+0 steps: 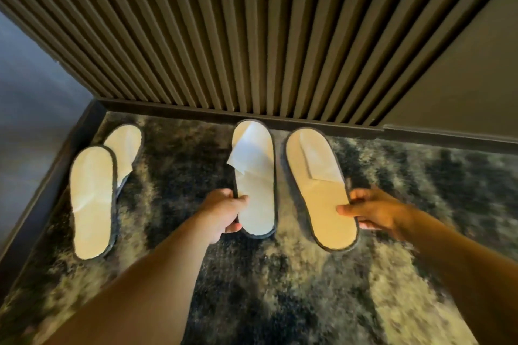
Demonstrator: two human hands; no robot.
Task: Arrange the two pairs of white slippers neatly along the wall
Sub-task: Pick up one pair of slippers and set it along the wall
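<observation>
Two white slippers lie side by side in the middle, toes toward the slatted wall (252, 36). My left hand (224, 211) grips the left edge of the middle slipper (256, 176), whose upper flap is crumpled. My right hand (372, 211) pinches the right edge of the right slipper (319, 190) near its heel. The other pair lies at the left: a slipper seen as a flat white sole (91, 202) overlaps the heel of a slipper (126, 145) that points toward the wall.
A mottled dark and pale carpet (280, 274) covers the floor. A dark baseboard (196, 112) runs under the slatted wall. A second wall (33, 109) closes the corner at the left. A plain dark panel (462, 78) stands at the right.
</observation>
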